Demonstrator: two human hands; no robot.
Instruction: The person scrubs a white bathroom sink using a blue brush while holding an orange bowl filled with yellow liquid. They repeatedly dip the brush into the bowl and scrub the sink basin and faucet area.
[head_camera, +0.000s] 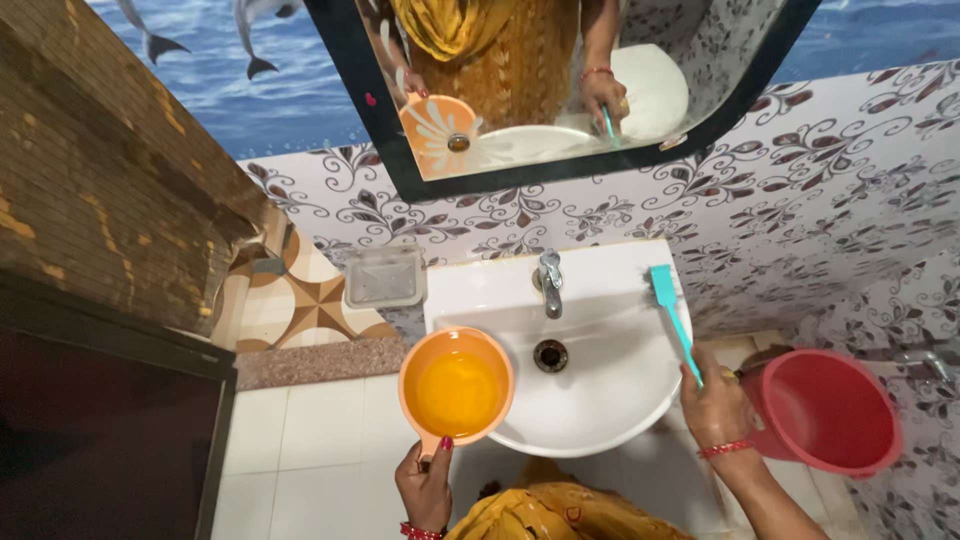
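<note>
My left hand (427, 483) grips the handle of an orange plastic mug (456, 389) and holds it over the left rim of a white wash basin (600, 400). The mug looks to have water in it. My right hand (714, 405) holds a teal long-handled brush (671, 308) at the basin's right edge, with its head pointing up toward the wall. A metal tap (550, 282) stands at the back of the basin above the drain (550, 355).
A red bucket (826, 407) stands right of the basin under a wall tap (930, 365). A clear soap dish (384, 277) is fixed to the patterned wall. A black-framed mirror (560, 80) hangs above. A brick-patterned wall and a dark door are on the left.
</note>
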